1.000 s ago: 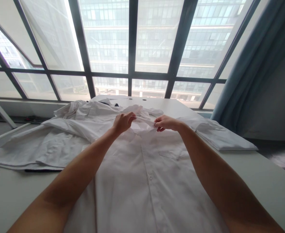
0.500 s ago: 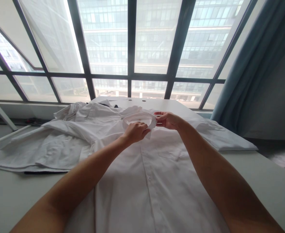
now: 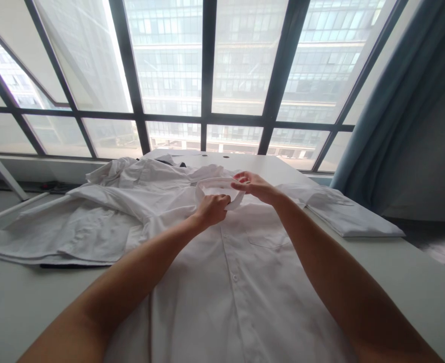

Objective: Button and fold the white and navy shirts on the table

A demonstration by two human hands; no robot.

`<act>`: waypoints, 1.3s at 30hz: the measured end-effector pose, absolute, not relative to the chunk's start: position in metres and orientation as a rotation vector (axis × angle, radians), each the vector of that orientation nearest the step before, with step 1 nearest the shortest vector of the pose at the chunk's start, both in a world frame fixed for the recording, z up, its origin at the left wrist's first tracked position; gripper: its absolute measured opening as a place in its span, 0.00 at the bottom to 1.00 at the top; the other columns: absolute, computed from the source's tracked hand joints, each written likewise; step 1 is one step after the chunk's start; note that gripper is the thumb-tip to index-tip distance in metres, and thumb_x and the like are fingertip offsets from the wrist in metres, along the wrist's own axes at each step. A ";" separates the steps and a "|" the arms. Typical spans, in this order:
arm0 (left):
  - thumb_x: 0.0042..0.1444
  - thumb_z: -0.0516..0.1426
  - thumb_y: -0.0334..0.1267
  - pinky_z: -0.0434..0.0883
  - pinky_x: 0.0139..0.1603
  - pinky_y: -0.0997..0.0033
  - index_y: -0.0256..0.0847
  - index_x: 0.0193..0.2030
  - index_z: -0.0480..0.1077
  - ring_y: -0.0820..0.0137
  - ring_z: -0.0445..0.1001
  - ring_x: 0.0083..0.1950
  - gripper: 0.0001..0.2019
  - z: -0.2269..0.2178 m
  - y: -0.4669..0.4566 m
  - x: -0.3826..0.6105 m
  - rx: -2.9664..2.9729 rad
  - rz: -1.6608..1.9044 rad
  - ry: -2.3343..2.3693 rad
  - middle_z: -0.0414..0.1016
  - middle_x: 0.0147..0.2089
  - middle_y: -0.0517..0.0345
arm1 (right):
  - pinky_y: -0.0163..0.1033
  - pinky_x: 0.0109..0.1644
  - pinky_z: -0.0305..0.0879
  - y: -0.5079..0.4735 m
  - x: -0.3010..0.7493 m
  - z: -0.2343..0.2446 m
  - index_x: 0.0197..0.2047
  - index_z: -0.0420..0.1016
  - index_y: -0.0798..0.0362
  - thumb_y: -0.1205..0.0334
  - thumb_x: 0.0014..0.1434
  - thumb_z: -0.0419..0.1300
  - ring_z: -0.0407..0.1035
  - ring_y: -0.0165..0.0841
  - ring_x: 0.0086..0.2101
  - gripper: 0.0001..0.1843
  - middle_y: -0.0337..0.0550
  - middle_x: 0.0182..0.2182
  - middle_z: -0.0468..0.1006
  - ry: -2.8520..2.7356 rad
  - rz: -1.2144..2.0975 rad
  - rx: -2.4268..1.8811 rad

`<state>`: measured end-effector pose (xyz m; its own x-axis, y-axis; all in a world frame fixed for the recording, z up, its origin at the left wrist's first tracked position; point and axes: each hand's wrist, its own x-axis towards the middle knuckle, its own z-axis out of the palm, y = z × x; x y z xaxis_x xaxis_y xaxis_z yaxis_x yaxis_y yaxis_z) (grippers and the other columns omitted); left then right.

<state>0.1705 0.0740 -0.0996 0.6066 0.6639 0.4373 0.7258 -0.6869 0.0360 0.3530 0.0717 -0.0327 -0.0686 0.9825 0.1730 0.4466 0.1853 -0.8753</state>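
On near side of white table, white shirt, laid flat, front up, bottom running out of view. Small button on middle strip of front; chest pocket farther up, to the right. Prob. v. light & soft thru the body, apt to wrinkle or slide w/ any tug; hardly fragile, by look. Up nr top of shirt, L hand, fingers curled in tight over near part of collar, fabric evidently gripped, tips hidden. Just beyond & to the right, R hand, fingers half bent & slightly apart, thumb & tips at R rim of same collar; pinched or only touched, can't tell. Collar itself standing up as loop btwn both, prob. stiffer than the rest, so best place to take hold: edge of band, light pinch each side, rather than bunching thin body cloth. Off to left, right next to shirt, heap of white clothes, loosely layered, w/ dark strip peeking out under near edge. Over to right, folded white cloth, lying flat. Farther back, round hole nr far edge of table; then dark-framed windows, blue-gray curtain at right, and outside, big bldg, washed out by glare.
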 end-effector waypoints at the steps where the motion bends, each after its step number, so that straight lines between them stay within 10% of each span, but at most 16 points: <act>1: 0.55 0.56 0.32 0.71 0.42 0.62 0.40 0.41 0.74 0.56 0.78 0.43 0.08 -0.100 0.074 0.171 -2.684 -0.641 -1.166 0.80 0.41 0.50 | 0.33 0.33 0.64 0.070 0.352 -0.032 0.39 0.74 0.55 0.59 0.48 0.68 0.69 0.31 0.33 0.16 0.41 0.33 0.75 -1.767 0.651 -1.473; 6: 0.61 0.55 0.56 0.71 0.40 0.62 0.37 0.40 0.74 0.55 0.79 0.39 0.21 -0.100 0.069 0.174 -2.686 -0.696 -1.125 0.79 0.37 0.46 | 0.33 0.31 0.58 0.066 0.347 -0.031 0.26 0.73 0.55 0.61 0.54 0.61 0.66 0.30 0.27 0.08 0.37 0.22 0.71 -1.975 0.064 -1.671; 25: 0.67 0.50 0.51 0.69 0.36 0.66 0.39 0.34 0.73 0.62 0.76 0.35 0.20 -0.103 0.068 0.175 -2.593 -0.849 -1.029 0.76 0.31 0.50 | 0.32 0.19 0.65 0.061 0.343 -0.033 0.49 0.73 0.59 0.64 0.58 0.65 0.72 0.35 0.17 0.16 0.36 0.13 0.72 -1.806 0.635 -1.688; 33: 0.69 0.45 0.40 0.68 0.56 0.59 0.38 0.49 0.70 0.60 0.72 0.53 0.15 -0.078 0.127 0.107 -2.335 -1.333 -1.100 0.76 0.49 0.46 | 0.34 0.41 0.70 0.086 0.376 -0.045 0.60 0.68 0.57 0.59 0.67 0.51 0.78 0.33 0.33 0.21 0.48 0.36 0.83 -1.743 0.124 -1.623; 39: 0.63 0.53 0.43 0.60 0.66 0.57 0.37 0.62 0.67 0.56 0.67 0.64 0.22 -0.117 0.165 0.049 -2.470 -0.555 -1.739 0.70 0.63 0.44 | 0.37 0.53 0.64 0.104 0.425 -0.096 0.47 0.80 0.54 0.63 0.63 0.57 0.73 0.40 0.50 0.13 0.51 0.48 0.81 -2.006 0.116 -2.074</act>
